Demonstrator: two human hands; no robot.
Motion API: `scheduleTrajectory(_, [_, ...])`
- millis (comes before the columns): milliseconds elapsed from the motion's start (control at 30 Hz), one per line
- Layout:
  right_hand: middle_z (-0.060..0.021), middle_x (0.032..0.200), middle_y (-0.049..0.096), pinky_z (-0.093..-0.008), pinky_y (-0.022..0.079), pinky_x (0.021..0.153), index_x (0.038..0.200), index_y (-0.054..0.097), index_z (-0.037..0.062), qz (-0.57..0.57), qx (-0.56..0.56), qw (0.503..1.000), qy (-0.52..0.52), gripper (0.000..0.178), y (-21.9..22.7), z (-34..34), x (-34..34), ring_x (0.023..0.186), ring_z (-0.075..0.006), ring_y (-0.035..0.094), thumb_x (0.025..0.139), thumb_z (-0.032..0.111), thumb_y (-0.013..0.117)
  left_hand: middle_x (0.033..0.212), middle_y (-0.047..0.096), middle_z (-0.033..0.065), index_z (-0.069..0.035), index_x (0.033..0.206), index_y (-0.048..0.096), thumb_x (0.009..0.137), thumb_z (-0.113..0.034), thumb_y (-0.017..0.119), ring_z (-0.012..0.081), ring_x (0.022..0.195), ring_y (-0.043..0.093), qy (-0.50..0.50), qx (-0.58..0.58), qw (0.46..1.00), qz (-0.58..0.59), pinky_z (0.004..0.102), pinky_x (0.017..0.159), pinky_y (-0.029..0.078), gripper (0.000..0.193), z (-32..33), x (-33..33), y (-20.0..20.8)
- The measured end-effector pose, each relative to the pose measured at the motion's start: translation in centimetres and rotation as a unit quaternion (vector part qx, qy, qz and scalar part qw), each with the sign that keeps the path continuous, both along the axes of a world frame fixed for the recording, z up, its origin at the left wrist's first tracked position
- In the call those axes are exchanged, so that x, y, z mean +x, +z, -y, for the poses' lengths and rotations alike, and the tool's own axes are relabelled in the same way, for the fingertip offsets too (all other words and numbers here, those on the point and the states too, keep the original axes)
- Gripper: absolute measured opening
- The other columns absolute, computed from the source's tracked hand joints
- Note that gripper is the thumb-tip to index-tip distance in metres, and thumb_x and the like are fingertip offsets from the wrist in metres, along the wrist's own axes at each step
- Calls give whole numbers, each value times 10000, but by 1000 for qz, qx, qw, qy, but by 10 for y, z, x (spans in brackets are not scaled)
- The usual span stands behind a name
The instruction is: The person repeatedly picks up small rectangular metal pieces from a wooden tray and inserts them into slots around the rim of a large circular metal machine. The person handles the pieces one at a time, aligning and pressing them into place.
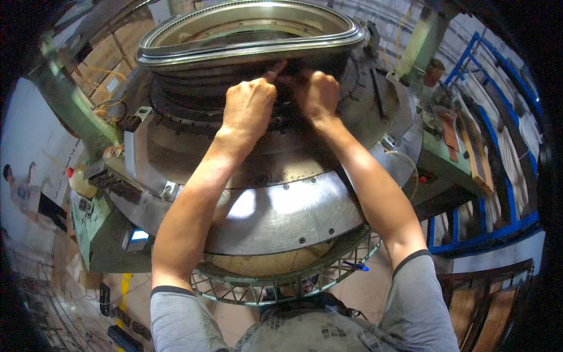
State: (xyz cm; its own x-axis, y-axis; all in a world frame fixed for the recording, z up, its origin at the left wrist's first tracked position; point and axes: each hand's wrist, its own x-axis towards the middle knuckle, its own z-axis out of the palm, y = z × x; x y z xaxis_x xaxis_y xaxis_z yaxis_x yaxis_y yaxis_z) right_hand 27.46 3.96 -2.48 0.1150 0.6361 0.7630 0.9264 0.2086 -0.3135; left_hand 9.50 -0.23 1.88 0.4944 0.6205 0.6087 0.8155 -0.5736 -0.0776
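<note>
Both my arms stretch forward over a large round metal machine, with a wide polished ring plate (275, 205) under my forearms. My left hand (251, 105) is closed, its knuckles up and its thumb and index finger reaching toward the right hand. Close beside it, my right hand (319, 94) is curled shut too, partly blurred. Both are at the dark cylindrical wall (193, 85) below the shiny upper ring (252, 49), which has a fine toothed rim. Shadow and the hands themselves hide whatever lies between the fingertips.
Green machine posts (79, 100) rise at left and right. A black rod (376, 85) leans on the right of the plate. Below the plate runs a green lattice guard (281, 291). Blue racks (487, 111) with pale cloth stand at right. Another person (29, 188) is far left.
</note>
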Motion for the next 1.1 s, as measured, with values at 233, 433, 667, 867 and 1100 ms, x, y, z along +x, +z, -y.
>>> scheduleTrajectory(233, [-92, 917, 731, -358, 529, 648, 1051, 722, -5, -501, -224, 730, 408, 291, 6, 1, 4, 749, -202, 666, 924, 251, 664, 965, 713, 171, 1, 901, 712, 764, 68, 605, 362, 898, 710, -119, 51, 979, 157, 433, 760, 585, 187, 7, -10, 2])
scheduleTrajectory(433, [-78, 904, 723, -280, 478, 585, 1061, 717, -18, -571, -236, 675, 404, 181, 33, 8, -1, 747, -150, 642, 930, 82, 642, 1011, 732, 145, -12, 892, 724, 736, 68, 665, 354, 895, 704, -141, 64, 952, 264, 400, 755, 573, 185, 5, -12, 1])
scheduleTrajectory(667, [-19, 886, 742, -226, 509, 637, 1110, 757, 55, -320, -226, 793, 467, 260, 29, 34, -1, 709, -70, 634, 881, 180, 764, 830, 751, 38, -10, 878, 773, 762, 39, 786, 87, 715, 654, -201, -300, 717, 597, 250, 673, 527, 127, -3, -11, -9])
scheduleTrajectory(867, [-20, 830, 742, -222, 513, 613, 1023, 779, 22, -196, -158, 889, 383, 190, 18, 40, 9, 693, -59, 623, 853, 106, 784, 868, 729, 92, 16, 892, 727, 805, -18, 711, 144, 743, 669, -256, -400, 631, 613, 285, 708, 543, 95, 3, 3, -9])
scheduleTrajectory(1100, [-14, 765, 714, -229, 471, 530, 992, 775, 28, -330, -285, 773, 461, 160, 0, 43, 34, 613, -70, 594, 886, 147, 765, 867, 710, 76, 25, 949, 722, 806, -87, 663, 153, 776, 653, -203, -511, 661, 511, 271, 763, 518, 191, 6, 3, 5])
